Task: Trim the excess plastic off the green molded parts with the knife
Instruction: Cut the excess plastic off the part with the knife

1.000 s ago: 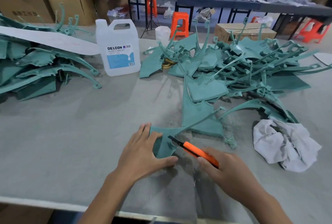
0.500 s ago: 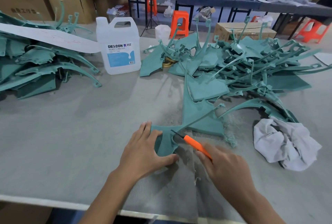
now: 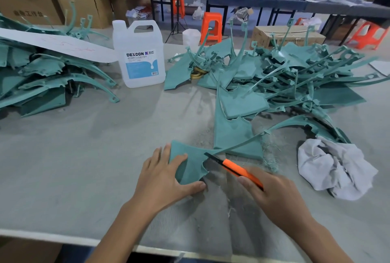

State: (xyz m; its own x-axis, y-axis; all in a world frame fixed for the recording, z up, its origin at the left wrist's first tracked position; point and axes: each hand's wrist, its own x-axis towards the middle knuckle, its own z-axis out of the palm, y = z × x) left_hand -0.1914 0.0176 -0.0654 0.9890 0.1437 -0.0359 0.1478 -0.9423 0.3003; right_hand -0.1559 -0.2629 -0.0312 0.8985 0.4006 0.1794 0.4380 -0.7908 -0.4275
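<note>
My left hand [image 3: 162,178] lies flat, fingers spread, pressing down on the green part [image 3: 191,164]. My right hand [image 3: 276,195] curls round the knife [image 3: 238,170]. Both arms reach forward.

The rear end of the knife [image 3: 233,166] is hidden inside the right hand [image 3: 276,197]. The left pile of green parts [image 3: 42,77] runs off the edge. Small print on the jug [image 3: 139,37] is unreadable.

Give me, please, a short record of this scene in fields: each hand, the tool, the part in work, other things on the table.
left hand: presses the green part flat
right hand: grips the orange knife
blade: at the part's right edge
piles: green parts at left and right
other: white jug, crumpled cloth
</note>
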